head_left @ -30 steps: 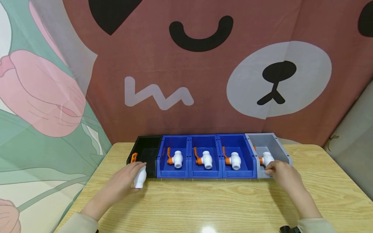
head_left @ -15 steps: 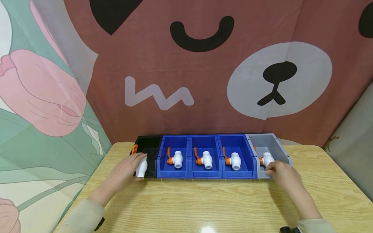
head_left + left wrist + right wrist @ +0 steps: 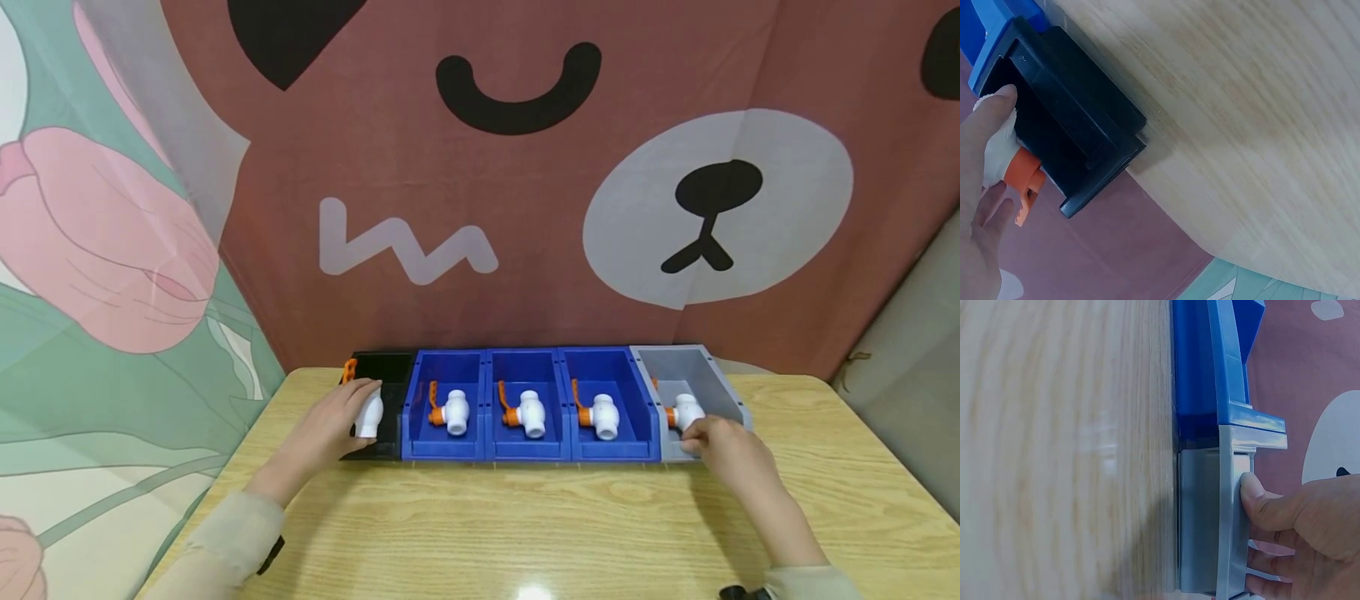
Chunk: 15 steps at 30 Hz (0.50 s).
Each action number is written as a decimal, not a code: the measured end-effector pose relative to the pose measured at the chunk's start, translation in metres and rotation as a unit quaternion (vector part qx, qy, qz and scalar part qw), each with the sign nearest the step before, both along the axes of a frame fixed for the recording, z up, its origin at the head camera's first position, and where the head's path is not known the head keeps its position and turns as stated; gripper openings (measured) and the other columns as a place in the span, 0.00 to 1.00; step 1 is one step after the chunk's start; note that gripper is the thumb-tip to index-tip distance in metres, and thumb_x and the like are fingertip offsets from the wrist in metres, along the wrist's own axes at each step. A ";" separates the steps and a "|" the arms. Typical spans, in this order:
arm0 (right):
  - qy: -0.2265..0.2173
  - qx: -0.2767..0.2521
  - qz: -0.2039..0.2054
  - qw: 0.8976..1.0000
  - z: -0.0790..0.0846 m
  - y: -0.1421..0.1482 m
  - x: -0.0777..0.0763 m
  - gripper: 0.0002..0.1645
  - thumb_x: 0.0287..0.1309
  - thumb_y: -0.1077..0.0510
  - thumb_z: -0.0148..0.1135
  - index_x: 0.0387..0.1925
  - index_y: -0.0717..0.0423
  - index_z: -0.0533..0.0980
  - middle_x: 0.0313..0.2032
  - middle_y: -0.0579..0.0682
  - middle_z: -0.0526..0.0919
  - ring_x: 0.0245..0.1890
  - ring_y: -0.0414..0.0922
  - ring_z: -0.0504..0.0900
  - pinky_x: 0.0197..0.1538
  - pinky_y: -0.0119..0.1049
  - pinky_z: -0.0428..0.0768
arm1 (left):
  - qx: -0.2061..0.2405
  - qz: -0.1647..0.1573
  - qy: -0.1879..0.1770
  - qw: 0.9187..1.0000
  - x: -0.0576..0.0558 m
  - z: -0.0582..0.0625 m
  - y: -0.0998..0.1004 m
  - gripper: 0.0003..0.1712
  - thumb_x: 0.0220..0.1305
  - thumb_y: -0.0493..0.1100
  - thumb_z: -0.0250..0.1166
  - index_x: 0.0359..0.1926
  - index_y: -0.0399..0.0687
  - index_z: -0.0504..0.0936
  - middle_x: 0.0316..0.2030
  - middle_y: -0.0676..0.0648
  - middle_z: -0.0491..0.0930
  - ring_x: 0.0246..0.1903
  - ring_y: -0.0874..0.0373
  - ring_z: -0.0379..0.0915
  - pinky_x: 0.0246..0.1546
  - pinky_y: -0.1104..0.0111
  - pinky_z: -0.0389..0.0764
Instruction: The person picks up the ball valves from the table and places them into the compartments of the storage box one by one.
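My left hand (image 3: 335,422) holds a white ball valve (image 3: 370,415) with an orange lever handle (image 3: 349,370) over the black bin (image 3: 390,367) at the row's left end. In the left wrist view, the thumb lies across the valve's white body and the orange collar (image 3: 1022,170) sticks out past the fingers. At the right end, my right hand (image 3: 729,448) reaches over the front of the grey bin (image 3: 667,360), thumb and fingers pinching the near end of another white ball valve (image 3: 684,410). In the right wrist view, the bin's front hides that valve.
Three blue bins (image 3: 450,450) stand between the black and grey ones, each with a white ball valve (image 3: 455,412) lying in it, orange handle to the left. The bins line the back of the wooden table (image 3: 480,525), against a printed cloth (image 3: 375,308).
My left hand has moved forward and slightly right, carrying its ball valve from the black bin's front edge to over the bin. My right hand has stayed where it was.
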State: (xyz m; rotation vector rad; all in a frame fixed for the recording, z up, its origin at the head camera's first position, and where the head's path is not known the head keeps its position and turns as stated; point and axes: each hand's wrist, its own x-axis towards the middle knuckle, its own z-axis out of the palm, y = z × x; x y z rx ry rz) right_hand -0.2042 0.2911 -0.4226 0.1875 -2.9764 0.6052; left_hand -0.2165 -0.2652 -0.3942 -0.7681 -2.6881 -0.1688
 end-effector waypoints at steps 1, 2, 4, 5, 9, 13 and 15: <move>-0.001 -0.001 0.000 1.000 0.000 0.000 0.000 0.04 0.57 0.60 0.70 0.32 0.57 0.84 0.35 0.57 0.85 0.36 0.60 0.82 0.35 0.58 0.80 | 0.001 -0.001 0.001 1.000 -0.001 0.000 0.000 0.51 0.41 0.41 0.84 0.66 0.33 0.69 0.59 0.35 0.73 0.56 0.39 0.73 0.55 0.47 0.77; -0.001 -0.001 0.000 1.000 0.000 0.000 0.000 0.04 0.57 0.60 0.70 0.32 0.57 0.84 0.35 0.57 0.85 0.36 0.60 0.82 0.34 0.58 0.79 | 0.001 -0.001 0.002 1.000 -0.003 -0.001 -0.001 0.51 0.41 0.41 0.84 0.66 0.33 0.69 0.59 0.35 0.73 0.56 0.39 0.73 0.55 0.47 0.77; 0.002 0.000 0.000 1.000 -0.001 0.000 0.000 0.04 0.57 0.60 0.70 0.32 0.57 0.84 0.35 0.58 0.85 0.36 0.61 0.82 0.34 0.58 0.80 | 0.002 0.000 -0.001 1.000 -0.006 -0.002 -0.002 0.51 0.41 0.42 0.84 0.66 0.33 0.69 0.59 0.35 0.73 0.55 0.39 0.73 0.54 0.48 0.77; 0.003 0.000 -0.001 1.000 -0.001 0.000 0.000 0.04 0.57 0.60 0.70 0.32 0.57 0.84 0.35 0.58 0.85 0.36 0.61 0.82 0.34 0.58 0.80 | 0.003 0.001 -0.002 1.000 -0.007 -0.003 -0.002 0.51 0.41 0.42 0.84 0.66 0.33 0.69 0.59 0.35 0.73 0.55 0.39 0.73 0.54 0.48 0.77; 0.006 0.000 0.000 1.000 -0.002 0.000 0.000 0.04 0.57 0.60 0.70 0.32 0.57 0.84 0.35 0.58 0.85 0.36 0.61 0.82 0.33 0.57 0.80 | 0.004 0.011 -0.014 1.000 -0.014 -0.004 -0.003 0.51 0.40 0.43 0.84 0.65 0.34 0.70 0.58 0.36 0.74 0.55 0.40 0.74 0.54 0.48 0.78; 0.011 -0.001 0.002 1.000 -0.002 0.000 0.000 0.04 0.56 0.60 0.71 0.32 0.57 0.84 0.35 0.58 0.85 0.36 0.62 0.83 0.33 0.57 0.80 | 0.001 0.020 -0.032 0.999 -0.020 -0.004 -0.001 0.50 0.41 0.44 0.84 0.65 0.36 0.70 0.59 0.37 0.73 0.55 0.41 0.74 0.54 0.49 0.78; 0.016 0.000 0.004 1.000 -0.002 0.000 0.000 0.04 0.56 0.60 0.71 0.32 0.56 0.85 0.35 0.58 0.85 0.36 0.62 0.83 0.33 0.58 0.80 | -0.002 0.022 -0.043 0.999 -0.023 -0.005 0.000 0.50 0.42 0.45 0.84 0.65 0.36 0.70 0.59 0.37 0.73 0.56 0.41 0.73 0.55 0.49 0.77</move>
